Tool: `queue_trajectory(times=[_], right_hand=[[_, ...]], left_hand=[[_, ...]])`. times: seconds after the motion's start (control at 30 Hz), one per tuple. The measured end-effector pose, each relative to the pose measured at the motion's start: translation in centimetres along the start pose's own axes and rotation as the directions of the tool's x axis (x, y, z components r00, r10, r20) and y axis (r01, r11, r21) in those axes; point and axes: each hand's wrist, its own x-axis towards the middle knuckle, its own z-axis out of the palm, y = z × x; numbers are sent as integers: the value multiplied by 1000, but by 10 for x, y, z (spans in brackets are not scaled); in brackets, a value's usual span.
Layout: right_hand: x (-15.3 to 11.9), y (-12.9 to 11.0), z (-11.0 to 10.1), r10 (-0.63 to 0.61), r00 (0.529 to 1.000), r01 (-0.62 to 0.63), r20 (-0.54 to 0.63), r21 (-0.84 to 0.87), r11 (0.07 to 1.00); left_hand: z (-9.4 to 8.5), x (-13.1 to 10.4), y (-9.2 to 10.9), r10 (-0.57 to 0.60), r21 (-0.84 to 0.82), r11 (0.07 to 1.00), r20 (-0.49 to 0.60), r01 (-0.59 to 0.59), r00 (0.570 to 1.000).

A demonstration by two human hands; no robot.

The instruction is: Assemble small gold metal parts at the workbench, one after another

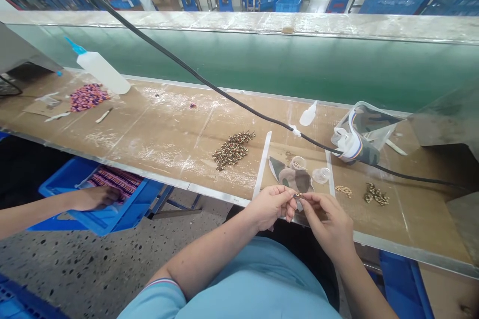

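Observation:
At the table's front edge, my left hand (272,205) and my right hand (329,219) meet, fingertips pinched on a small dark-and-gold piece (298,195). Its exact kind is too small to make out. Just beyond them lies a camouflage cloth (295,178), with a clear round cup (298,163) on it and a small clear container (321,175) beside it. To the right of my right hand are a few tan beads (343,191) and a little pile of dark-and-gold pieces (376,194). A bigger pile of similar pieces (232,150) sits to the left.
A black cable (209,83) crosses above the table (168,129). A camouflage pouch (359,139) stands at right; a white squeeze bottle (103,72) and a pink-purple pile (88,97) are at left. A co-worker's hand (99,197) reaches into a blue bin (112,219).

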Motion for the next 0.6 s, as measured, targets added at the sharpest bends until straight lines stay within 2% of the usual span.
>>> queue_trajectory(times=[0.27,0.6], right_hand=[[-1,3,0,-18,999,17,-37,-11,1000],[-1,6,-3,-32,999,32,20,-5,999]], left_hand=[[-1,-1,1,-39,51,998,20,38,999],[-3,-3,-7,38,226,972,107,-62,993]])
